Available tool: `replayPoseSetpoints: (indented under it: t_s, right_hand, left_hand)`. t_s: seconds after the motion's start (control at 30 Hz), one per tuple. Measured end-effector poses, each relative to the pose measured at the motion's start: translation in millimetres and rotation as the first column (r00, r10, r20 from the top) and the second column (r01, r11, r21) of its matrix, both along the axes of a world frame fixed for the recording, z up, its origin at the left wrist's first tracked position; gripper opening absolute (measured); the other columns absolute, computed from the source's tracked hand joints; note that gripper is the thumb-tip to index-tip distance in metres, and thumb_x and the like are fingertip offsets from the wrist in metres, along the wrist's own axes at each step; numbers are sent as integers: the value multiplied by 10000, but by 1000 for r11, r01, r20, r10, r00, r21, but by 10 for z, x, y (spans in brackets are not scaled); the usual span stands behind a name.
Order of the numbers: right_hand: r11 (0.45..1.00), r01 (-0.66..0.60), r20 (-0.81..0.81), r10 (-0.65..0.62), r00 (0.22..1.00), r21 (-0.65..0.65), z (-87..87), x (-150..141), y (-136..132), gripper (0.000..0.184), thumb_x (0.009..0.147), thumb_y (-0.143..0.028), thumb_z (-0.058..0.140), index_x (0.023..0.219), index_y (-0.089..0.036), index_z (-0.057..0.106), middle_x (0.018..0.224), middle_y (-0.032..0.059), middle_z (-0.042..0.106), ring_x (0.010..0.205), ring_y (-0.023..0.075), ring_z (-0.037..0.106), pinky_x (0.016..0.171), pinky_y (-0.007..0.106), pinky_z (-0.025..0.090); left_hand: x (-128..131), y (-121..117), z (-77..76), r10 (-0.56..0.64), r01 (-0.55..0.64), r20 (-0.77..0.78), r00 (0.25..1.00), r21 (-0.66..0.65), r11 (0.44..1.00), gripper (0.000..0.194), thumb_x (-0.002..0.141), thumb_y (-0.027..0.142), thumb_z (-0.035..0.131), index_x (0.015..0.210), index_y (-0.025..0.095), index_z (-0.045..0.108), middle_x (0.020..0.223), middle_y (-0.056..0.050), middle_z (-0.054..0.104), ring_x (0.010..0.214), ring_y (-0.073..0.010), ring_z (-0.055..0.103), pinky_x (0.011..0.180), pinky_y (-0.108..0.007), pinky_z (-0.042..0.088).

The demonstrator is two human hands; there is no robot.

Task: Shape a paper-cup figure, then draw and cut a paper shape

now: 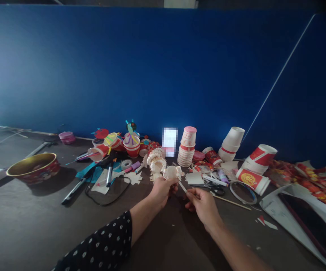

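Where the hands meet: cut-paper figure, held above the table, just in front of a second fringed figure.
Left hand: fingers curled closed around the figure's lower part; dotted black sleeve at the arm.
Right hand: thumb and fingers pinching a white stick, its tip just beside the figure; contact cannot be told.
Handling: judged light, thin-walled and easily crushed; safest held by its lower part, clear of the frills.
Behind figure: cup stack.
Left of figure: tape roll, marker, red bowl.
Right of figure: scissors, wooden skewer, red-and-white cups.
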State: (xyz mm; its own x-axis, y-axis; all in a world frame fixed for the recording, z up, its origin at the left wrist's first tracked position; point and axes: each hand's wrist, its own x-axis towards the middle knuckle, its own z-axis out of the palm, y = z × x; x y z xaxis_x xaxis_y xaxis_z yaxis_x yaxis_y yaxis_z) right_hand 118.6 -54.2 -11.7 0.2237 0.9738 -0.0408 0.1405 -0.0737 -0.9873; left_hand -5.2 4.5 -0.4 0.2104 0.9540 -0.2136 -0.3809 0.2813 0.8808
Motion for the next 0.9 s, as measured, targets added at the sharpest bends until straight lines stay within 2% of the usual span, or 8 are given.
replayPoseSetpoints:
  t_s: [0.37, 0.6, 0.9]
  right_hand:
    - [1000, -7, 38, 7, 999, 1, 25, -9, -10, 244, 666, -379, 562, 602, -145, 570, 547, 8, 612, 412, 112, 567, 384, 185, 416]
    - [1000, -12, 23, 12, 1000, -10, 20, -14, -14, 254, 664, -385, 568, 588, -144, 556, 526, -1, 594, 399, 106, 556, 378, 183, 406]
    - [1000, 31, 32, -31, 999, -4, 33, -24, -16, 242, 681, -388, 533, 563, -178, 505, 487, -25, 552, 377, 115, 542, 364, 200, 400]
  left_hand:
    - [17, 4, -13, -7, 8, 29, 1000, -66, 998, 120, 571, 162, 634, 552, 101, 533, 450, 9, 501, 367, -47, 441, 368, -155, 331]
    - [15, -8, -14, -38, 38, 3, 999, -33, 999, 145, 575, 185, 637, 533, 99, 528, 448, 8, 495, 361, -49, 441, 353, -155, 296]
    - [29, -26, -13, -28, 27, -11, 1000, -54, 998, 138, 577, 186, 639, 547, 102, 534, 455, 5, 507, 370, -50, 442, 353, -153, 304]
